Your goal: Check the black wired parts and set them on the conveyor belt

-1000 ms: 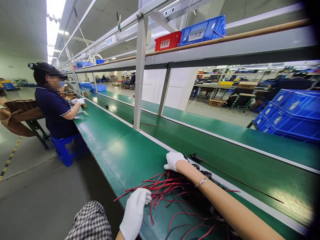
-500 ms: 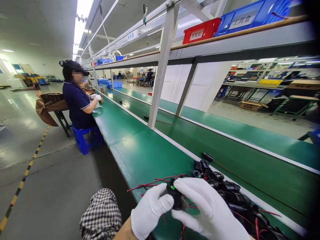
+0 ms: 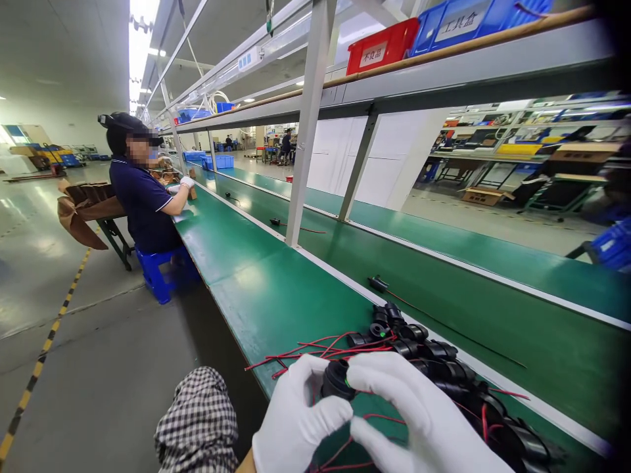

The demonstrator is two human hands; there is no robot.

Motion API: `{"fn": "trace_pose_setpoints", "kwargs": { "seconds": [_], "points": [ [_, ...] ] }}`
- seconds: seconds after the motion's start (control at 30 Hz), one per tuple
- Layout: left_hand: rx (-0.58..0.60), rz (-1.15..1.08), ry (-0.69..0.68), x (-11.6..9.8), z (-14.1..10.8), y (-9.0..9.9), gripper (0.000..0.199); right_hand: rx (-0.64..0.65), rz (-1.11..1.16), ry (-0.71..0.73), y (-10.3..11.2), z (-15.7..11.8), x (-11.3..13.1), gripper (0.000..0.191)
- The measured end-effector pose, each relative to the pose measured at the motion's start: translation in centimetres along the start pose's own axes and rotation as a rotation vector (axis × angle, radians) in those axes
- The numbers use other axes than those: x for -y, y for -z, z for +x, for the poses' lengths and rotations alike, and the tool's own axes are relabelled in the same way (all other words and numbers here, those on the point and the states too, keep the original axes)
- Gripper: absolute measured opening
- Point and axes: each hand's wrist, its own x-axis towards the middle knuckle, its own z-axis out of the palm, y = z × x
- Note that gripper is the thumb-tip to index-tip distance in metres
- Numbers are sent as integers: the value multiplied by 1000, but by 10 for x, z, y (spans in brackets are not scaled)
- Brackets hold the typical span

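Note:
My left hand (image 3: 300, 417), in a white glove, holds a round black plastic part (image 3: 338, 380) between thumb and fingers. A spot of green shows at the part's right edge. My right hand (image 3: 407, 414), also gloved in white, is just right of it, thumb and fingers apart. Its fingertips are at the part's right side; whether they touch it I cannot tell. Behind and to the right of my hands lies a pile of similar black cylindrical parts (image 3: 436, 351) with red and black wires (image 3: 305, 348) spreading left over the green bench (image 3: 276, 289).
A conveyor belt (image 3: 444, 309) runs beyond the bench rail, carrying a black part with a wire (image 3: 378, 284). A white upright post (image 3: 306, 131) supports a shelf with a red bin (image 3: 382, 47) and a blue bin (image 3: 453, 29). A co-worker (image 3: 140, 190) sits further along the left.
The black part has turned in my left hand, its green spot shifting to the right edge. My right fingers have spread from around it. The part on the belt has moved left; the view has shifted slightly.

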Motion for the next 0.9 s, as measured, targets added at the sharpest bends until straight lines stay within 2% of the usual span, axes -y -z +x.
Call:
{"fn": "trace_pose_setpoints", "kwargs": {
  "seconds": [0.07,0.13,0.2,0.3,0.37,0.43,0.5,0.6,0.7,0.77,0.83,0.9],
  "points": [
    [0,-57,27,-4,1,-2,48,-21,-11,9,-5,0,-3,54],
    [-16,-48,52,-6,1,-4,50,-85,-19,-12,-9,2,-5,51],
    [-27,-50,67,-4,1,-5,45,-128,44,-112,-11,4,-5,45],
    [74,-259,131,11,1,-8,48,-97,339,-326,-14,7,-6,37],
    [158,-470,256,23,2,-9,60,-50,622,-451,-18,7,-8,28],
    [173,-616,410,28,3,-9,66,-7,870,-543,-24,7,-11,23],
    [146,-717,523,25,3,-8,65,11,1034,-592,-30,8,-13,35],
    [128,-855,586,12,3,-7,62,30,1140,-625,-36,10,-16,50],
    [113,-913,611,7,3,-8,61,31,1155,-632,-38,11,-17,55],
    [104,-851,593,8,2,-10,64,22,1139,-626,-37,10,-16,50],
    [108,-730,506,9,1,-12,68,20,1055,-621,-34,7,-14,38],
    [106,-544,341,7,-1,-11,65,3,891,-587,-27,4,-12,34]
  ]
}}
